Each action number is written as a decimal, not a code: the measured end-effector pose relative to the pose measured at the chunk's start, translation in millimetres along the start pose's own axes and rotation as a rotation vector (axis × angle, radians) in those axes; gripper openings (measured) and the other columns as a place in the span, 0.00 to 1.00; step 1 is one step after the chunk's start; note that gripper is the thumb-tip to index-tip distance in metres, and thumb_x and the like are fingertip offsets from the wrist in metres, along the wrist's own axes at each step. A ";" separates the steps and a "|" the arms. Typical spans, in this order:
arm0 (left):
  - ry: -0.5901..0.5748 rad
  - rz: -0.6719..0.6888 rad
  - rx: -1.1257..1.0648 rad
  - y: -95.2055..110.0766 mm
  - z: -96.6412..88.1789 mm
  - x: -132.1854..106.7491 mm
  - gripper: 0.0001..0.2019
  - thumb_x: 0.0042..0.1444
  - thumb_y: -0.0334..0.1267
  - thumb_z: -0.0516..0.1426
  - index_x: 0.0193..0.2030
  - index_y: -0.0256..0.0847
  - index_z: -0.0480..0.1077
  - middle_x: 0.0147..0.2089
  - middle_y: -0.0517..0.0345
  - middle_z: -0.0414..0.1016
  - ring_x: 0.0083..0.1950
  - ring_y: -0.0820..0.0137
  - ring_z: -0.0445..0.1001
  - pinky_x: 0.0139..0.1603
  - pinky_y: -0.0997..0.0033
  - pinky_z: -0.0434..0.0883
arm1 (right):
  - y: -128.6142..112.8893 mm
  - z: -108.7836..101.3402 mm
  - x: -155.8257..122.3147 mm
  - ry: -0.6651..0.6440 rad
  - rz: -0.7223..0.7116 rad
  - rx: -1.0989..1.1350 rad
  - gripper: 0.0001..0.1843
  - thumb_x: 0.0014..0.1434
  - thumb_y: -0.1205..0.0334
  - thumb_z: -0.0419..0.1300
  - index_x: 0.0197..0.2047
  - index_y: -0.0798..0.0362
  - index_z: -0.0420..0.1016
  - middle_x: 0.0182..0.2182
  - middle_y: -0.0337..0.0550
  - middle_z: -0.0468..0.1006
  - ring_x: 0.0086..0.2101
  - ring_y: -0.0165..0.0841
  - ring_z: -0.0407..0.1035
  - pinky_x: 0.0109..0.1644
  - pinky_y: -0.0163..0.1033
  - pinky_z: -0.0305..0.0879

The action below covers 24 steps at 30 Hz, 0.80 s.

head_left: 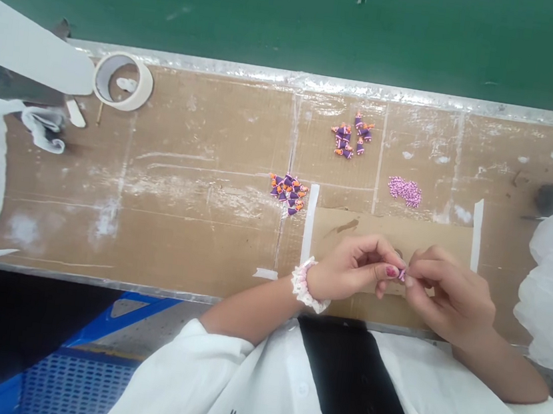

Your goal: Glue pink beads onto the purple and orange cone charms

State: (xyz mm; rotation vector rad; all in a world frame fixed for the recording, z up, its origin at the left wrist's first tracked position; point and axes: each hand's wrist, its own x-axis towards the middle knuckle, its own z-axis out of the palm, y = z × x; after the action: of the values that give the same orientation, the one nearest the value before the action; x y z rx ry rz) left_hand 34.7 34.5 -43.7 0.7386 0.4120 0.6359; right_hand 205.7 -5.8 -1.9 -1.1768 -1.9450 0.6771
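L hand (357,270) pinches sm. purple pc (402,275) betw. thumb & finger, just in from near edge (145,290); R hand (452,296) meets it, grip can't tell. Cardboard (191,243) runs wide L.

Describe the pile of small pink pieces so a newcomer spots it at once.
On the cardboard tabletop, beyond the left hand and right hand, lies the pink pile. Unlike the purple-and-orange clusters to its left, it holds only tiny pinkish bits.
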 end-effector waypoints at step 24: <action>0.107 0.338 0.567 9.7 -7.8 2.7 0.07 0.60 0.40 0.56 0.36 0.39 0.71 0.35 0.53 0.76 0.38 0.73 0.74 0.42 0.71 0.71 | 9.5 -6.1 3.9 0.177 0.000 -0.096 0.17 0.55 0.75 0.60 0.46 0.49 0.70 0.25 0.37 0.70 0.24 0.28 0.65 0.25 0.35 0.63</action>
State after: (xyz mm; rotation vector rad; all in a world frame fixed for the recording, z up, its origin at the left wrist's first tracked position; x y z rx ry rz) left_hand 28.7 45.6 -42.2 1.3360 0.5821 0.8916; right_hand 214.3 2.2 -4.1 -1.2509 -1.8449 0.4673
